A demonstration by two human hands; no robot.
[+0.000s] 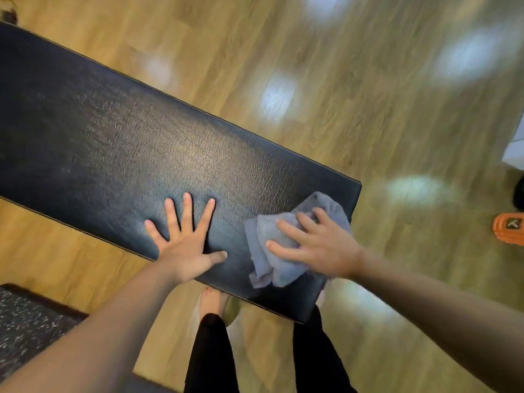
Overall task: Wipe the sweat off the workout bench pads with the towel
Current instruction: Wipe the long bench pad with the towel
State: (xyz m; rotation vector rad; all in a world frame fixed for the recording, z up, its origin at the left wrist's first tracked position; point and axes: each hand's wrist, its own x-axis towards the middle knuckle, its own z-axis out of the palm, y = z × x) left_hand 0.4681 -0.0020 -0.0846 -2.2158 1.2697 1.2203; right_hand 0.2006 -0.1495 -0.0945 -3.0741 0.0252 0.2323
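Black, cracked leather-like covering ran the whole length of the bench pad (119, 143), which crossed the head view on a slant from the upper left down to the lower right, over a wooden floor (354, 89) marked with pale blotches of reflected light. The left hand (187, 242) lay flat on the pad near its closer long edge, palm down, fingers straight and spread wide, holding nothing. Just to its right, apart from it, the right hand (317, 248) rested on top of a grey towel (272, 259) that sat bunched and creased on the pad close to the short end. The fingers of that hand were spread over the cloth with a slight bend, pressing it down against the pad rather than closing round it; whether the thumb had caught a fold could not be told. Part of the towel stuck out past the fingertips toward the far corner of the pad, and another part hung toward the near edge. Below the pad stood the person's legs in black trousers (209, 358), with one bare foot (211, 302) on the floor. A dark speckled mat (31, 319) lay at the lower left, and an orange object (509, 228) sat at the right edge.
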